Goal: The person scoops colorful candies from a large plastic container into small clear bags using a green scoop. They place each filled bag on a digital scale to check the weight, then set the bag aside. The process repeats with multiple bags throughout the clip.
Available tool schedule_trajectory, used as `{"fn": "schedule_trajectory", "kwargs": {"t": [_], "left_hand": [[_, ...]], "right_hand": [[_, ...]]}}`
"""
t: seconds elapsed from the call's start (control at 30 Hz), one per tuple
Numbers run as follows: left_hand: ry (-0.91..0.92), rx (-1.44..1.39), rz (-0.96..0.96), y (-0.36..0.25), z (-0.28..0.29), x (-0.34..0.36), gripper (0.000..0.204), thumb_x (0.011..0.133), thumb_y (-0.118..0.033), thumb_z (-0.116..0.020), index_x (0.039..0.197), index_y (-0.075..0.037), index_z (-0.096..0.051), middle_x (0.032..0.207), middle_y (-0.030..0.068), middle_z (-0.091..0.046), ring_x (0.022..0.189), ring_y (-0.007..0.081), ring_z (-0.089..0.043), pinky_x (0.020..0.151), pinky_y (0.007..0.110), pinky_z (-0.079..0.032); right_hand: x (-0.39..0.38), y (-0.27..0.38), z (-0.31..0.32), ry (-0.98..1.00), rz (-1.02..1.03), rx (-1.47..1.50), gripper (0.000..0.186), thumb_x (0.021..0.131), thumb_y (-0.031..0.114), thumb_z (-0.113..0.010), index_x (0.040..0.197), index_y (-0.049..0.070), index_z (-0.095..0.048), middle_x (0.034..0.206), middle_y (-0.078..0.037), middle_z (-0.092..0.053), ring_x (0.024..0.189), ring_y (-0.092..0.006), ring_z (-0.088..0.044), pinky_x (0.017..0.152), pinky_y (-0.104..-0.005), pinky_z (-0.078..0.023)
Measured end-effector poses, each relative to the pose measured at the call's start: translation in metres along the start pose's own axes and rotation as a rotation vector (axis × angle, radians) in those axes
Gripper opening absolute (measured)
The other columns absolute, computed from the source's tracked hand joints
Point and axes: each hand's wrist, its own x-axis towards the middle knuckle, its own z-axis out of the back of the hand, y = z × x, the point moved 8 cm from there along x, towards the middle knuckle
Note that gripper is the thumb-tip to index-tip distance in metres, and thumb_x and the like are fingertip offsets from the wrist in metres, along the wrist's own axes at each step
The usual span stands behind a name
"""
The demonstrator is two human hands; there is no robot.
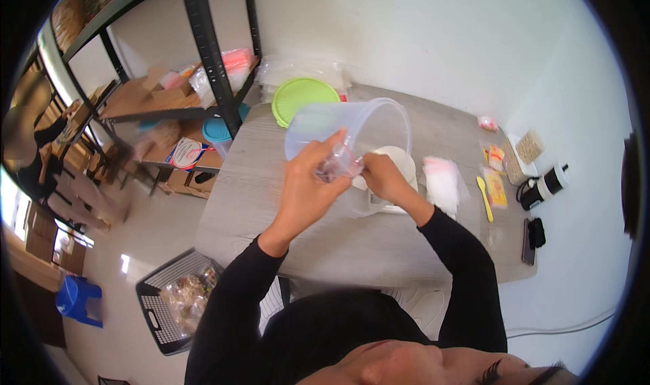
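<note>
My left hand [308,185] grips a small clear plastic bag [344,160], its fingers wrapped round the side. At the bag's right edge my right hand [384,177] is closed in a pinch on the plastic. What lies inside the bag is hard to make out. Just behind both hands a large see-through plastic tub [305,122] lies tipped over, its round mouth to the right. A white round bowl [404,161] shows partly past the tub and my right hand, over a white base mostly hidden.
A green lid [305,97] lies at the table's back left. To the right are a stack of clear bags [441,185], a yellow spoon [485,199], yellow packets [496,187], a black-and-white grinder [545,186] and a phone [528,241]. A basket of bagged goods [179,297] stands on the floor.
</note>
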Motion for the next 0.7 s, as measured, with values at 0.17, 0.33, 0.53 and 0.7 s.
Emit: {"fn": "schedule_trajectory", "kwargs": {"t": [0.17,0.33,0.53,0.7], "left_hand": [[-0.004,0.09,-0.034,-0.014,-0.012,-0.004,0.063,0.078,-0.005,-0.081,0.139,-0.006,-0.064,0.088,0.0055,-0.06,0.074,0.0113,-0.056,0.065,0.028,-0.047],[-0.006,0.066,-0.012,-0.014,-0.011,-0.01,0.064,0.079,-0.004,-0.08,0.14,-0.006,-0.063,0.091,0.0053,-0.062,0.077,0.0102,-0.057,0.067,0.028,-0.049],[-0.116,-0.026,0.039,0.005,0.031,-0.011,0.062,0.082,0.002,-0.076,0.142,-0.003,-0.06,0.111,0.0064,-0.068,0.091,0.0106,-0.065,0.07,0.026,-0.055],[-0.187,-0.193,0.179,0.018,0.068,-0.016,0.058,0.087,0.005,-0.071,0.142,-0.002,-0.057,0.114,0.0081,-0.067,0.088,0.0111,-0.067,0.062,0.025,-0.058]], "right_hand": [[-0.007,0.004,-0.022,0.021,-0.03,0.372,0.024,0.091,0.009,-0.066,0.111,-0.003,-0.073,0.099,-0.023,-0.074,0.09,-0.0327,-0.072,0.08,-0.0411,-0.053],[-0.008,0.006,-0.025,0.107,-0.122,0.801,0.027,0.094,0.015,-0.067,0.114,-0.001,-0.074,0.101,-0.011,-0.076,0.09,-0.0197,-0.069,0.083,-0.0355,-0.053],[0.014,0.024,0.002,0.25,-0.23,1.014,0.026,0.1,0.015,-0.063,0.12,0.0,-0.07,0.104,-0.003,-0.069,0.091,-0.0094,-0.061,0.081,-0.0241,-0.049],[0.029,0.042,0.044,0.209,-0.19,0.899,0.028,0.102,0.02,-0.06,0.121,0.002,-0.07,0.104,-0.008,-0.073,0.089,-0.0126,-0.063,0.08,-0.0274,-0.05]]}}
